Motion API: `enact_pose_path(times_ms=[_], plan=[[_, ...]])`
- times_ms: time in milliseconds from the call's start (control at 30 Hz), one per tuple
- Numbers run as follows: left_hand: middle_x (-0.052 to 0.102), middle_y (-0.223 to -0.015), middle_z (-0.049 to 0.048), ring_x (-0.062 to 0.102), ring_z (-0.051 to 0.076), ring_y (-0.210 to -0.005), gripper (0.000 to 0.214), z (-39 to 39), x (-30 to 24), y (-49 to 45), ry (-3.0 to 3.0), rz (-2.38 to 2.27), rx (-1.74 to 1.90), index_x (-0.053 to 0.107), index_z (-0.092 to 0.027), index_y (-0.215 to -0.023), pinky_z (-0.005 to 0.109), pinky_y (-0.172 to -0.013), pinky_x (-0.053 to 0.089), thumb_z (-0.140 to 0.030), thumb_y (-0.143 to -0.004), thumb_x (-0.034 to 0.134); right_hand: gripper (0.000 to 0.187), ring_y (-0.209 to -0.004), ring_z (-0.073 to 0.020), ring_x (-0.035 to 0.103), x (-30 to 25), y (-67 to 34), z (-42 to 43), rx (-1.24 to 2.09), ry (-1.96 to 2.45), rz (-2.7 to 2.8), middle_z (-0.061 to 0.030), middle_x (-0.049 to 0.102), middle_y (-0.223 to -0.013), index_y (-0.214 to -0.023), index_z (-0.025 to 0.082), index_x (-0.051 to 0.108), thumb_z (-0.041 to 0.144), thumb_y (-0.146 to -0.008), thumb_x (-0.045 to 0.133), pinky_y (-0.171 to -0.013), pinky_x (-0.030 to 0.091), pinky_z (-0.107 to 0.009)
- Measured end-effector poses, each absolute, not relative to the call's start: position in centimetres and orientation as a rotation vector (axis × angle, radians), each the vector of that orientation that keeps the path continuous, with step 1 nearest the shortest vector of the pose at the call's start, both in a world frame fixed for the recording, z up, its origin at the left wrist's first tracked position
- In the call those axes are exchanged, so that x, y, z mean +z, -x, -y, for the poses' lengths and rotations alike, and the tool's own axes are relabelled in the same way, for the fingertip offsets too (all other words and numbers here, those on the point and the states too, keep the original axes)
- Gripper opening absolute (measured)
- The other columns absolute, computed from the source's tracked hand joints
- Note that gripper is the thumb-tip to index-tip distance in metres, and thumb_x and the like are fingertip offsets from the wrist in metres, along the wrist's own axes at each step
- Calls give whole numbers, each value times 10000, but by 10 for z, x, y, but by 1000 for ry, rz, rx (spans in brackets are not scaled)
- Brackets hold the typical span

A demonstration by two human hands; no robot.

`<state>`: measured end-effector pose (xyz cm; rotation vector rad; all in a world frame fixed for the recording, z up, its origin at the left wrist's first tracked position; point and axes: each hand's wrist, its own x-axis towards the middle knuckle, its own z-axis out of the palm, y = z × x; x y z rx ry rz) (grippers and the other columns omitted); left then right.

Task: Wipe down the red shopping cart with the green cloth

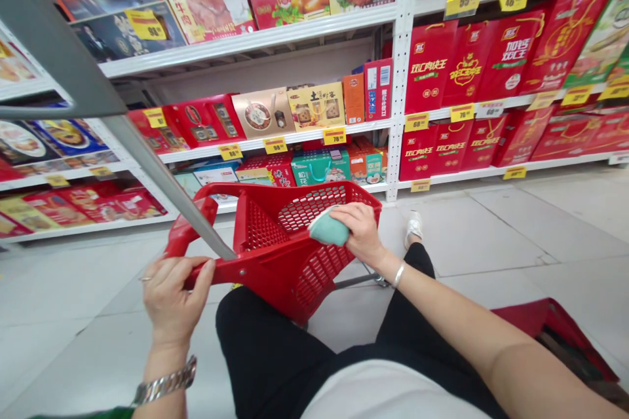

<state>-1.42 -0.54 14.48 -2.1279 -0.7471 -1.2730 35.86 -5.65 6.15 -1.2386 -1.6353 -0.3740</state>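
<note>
My left hand [174,298], with a ring and a metal watch on that arm, is closed around the handle corner of a red plastic shopping cart [270,278]. My right hand [362,230] pinches a folded pale green cloth [327,228] at the cart's near side rim, fingers over its top. Whether the cloth presses on the rim, I cannot tell. The cart's basket has perforated walls, and I see nothing lying in the visible part. A grey metal pole [171,186] slants up from the cart near my left hand.
White shelves [275,29] full of boxed goods and yellow price tags stand beyond the cart. Red gift boxes [427,69] line the right-hand shelves. A dark red open container [545,314] is on the floor at lower right. My legs straddle the tiled floor [515,229].
</note>
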Motion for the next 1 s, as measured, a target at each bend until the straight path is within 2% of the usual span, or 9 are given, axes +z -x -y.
enact_pose_path(times_ms=[167,333,633,867,1000], plan=[[694,-693,-14,635,200,-651,187,7,145,13,2132,723,-1259,656,-241,-807,403,-816,483,-310,-981,651,437,-1184,-216,655,94,-281,43,-125,1045,1807,-60,769,-1311,-1284,239,741,59,-942,537,-997,407,-390],[685,-702,6,627,214,-664,161,13,145,11,2154,744,-1268,660,-240,-821,416,-844,482,-266,-979,645,421,-1235,-205,654,83,-254,35,74,1077,1928,-35,775,-1309,-1275,267,737,57,-957,557,-999,408,-376],[654,-699,5,608,226,-665,138,14,141,11,2121,719,-1291,649,-238,-823,428,-841,467,-243,-961,661,419,-1224,-222,653,43,-304,27,-113,1144,1925,-65,770,-1318,-1294,260,736,49,-975,565,-956,379,-376],[668,-704,5,619,223,-667,135,15,141,10,2118,724,-1271,652,-234,-835,428,-847,464,-251,-968,657,398,-1283,-235,630,11,-359,20,-326,1248,1945,-86,758,-1359,-1351,254,724,126,-991,613,-1014,373,-389],[691,-708,3,629,219,-665,155,14,140,12,2130,770,-1284,663,-244,-822,428,-868,477,-284,-971,647,421,-1272,-240,640,4,-395,20,-335,1310,1939,-85,765,-1349,-1329,277,743,103,-973,600,-1017,369,-405]])
